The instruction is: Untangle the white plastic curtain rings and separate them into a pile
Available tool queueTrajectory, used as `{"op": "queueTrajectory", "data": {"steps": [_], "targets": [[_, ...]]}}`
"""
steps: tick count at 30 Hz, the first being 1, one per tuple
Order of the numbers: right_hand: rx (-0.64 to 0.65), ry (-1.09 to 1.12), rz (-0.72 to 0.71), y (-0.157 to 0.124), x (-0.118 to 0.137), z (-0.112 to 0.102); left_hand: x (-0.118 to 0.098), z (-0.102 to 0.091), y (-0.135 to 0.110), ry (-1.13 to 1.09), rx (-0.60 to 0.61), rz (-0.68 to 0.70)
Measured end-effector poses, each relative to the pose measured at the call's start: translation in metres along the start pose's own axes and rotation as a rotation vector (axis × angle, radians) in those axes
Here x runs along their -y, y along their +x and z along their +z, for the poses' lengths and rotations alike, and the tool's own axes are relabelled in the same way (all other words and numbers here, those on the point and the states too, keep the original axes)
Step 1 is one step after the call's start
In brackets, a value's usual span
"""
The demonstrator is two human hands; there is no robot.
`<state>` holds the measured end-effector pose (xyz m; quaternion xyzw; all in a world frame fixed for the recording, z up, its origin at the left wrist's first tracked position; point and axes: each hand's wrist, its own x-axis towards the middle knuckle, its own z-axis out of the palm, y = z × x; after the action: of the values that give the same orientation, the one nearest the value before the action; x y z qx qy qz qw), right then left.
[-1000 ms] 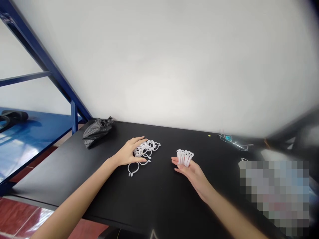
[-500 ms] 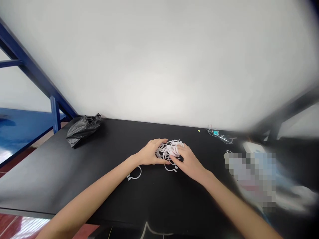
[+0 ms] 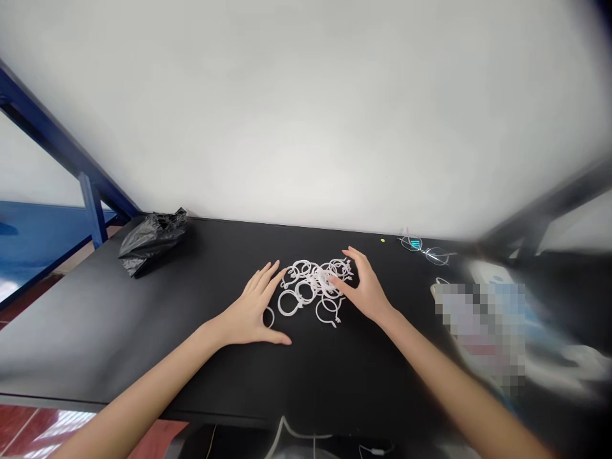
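Note:
A loose pile of white plastic rings (image 3: 306,292), several with small clip ends, lies spread on the black tabletop (image 3: 229,382). On its left side my left hand (image 3: 251,312) rests with thumb and fingers stretched wide apart. One single ring (image 3: 269,317) shows beside that palm, partly hidden by it. My right hand (image 3: 366,287) is at the right edge of the pile, thumb and fingers apart and curved around the outer rings. The thumb tip overlaps some rings; whether it touches them I cannot tell. Neither hand grips a ring.
A crumpled black plastic bag (image 3: 153,241) lies at the back left. Eyeglasses (image 3: 425,249) and a small yellow bit (image 3: 382,240) are near the white wall (image 3: 306,127). To the right is a blurred, pixelated packet (image 3: 482,331). Blue metal framing (image 3: 93,210) stands at left.
My hands have moved apart from the bunched rings, the left one leftward and toward me. The rings, gathered between both hands before, now lie spread out flatter on the table.

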<state>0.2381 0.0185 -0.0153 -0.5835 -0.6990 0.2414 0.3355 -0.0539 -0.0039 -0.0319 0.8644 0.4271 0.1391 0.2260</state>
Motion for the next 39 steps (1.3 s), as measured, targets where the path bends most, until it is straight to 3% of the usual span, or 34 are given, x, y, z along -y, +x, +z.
{"op": "queueTrajectory", "data": {"steps": [2,4,10,15,20,24,29,34,39], "targets": [[0.146,-0.037,0.097,0.006,-0.002,0.006,-0.001,0.006,0.017,-0.007,0.014,0.018],[0.223,-0.068,0.092,0.008,-0.002,0.011,-0.004,0.011,0.038,-0.034,0.015,0.053],[0.205,0.030,-0.020,-0.002,-0.003,0.017,-0.016,0.020,0.073,-0.155,-0.029,0.179],[0.109,0.128,-0.055,-0.010,-0.005,0.018,-0.015,0.017,0.069,-0.313,-0.068,0.145],[0.093,0.158,-0.024,-0.010,-0.005,0.013,-0.011,0.013,0.064,-0.360,-0.091,0.016],[-0.005,0.243,-0.018,-0.006,-0.006,0.008,-0.013,0.007,0.062,-0.381,-0.099,-0.006],[-0.116,0.264,-0.036,-0.009,0.004,-0.005,-0.013,-0.007,0.055,-0.409,-0.213,-0.036],[-0.061,0.166,-0.069,0.000,0.006,-0.013,-0.012,-0.010,0.051,-0.356,-0.254,-0.058],[0.091,-0.012,-0.205,0.057,-0.006,0.003,-0.013,-0.003,0.052,-0.320,-0.280,-0.030]]}}
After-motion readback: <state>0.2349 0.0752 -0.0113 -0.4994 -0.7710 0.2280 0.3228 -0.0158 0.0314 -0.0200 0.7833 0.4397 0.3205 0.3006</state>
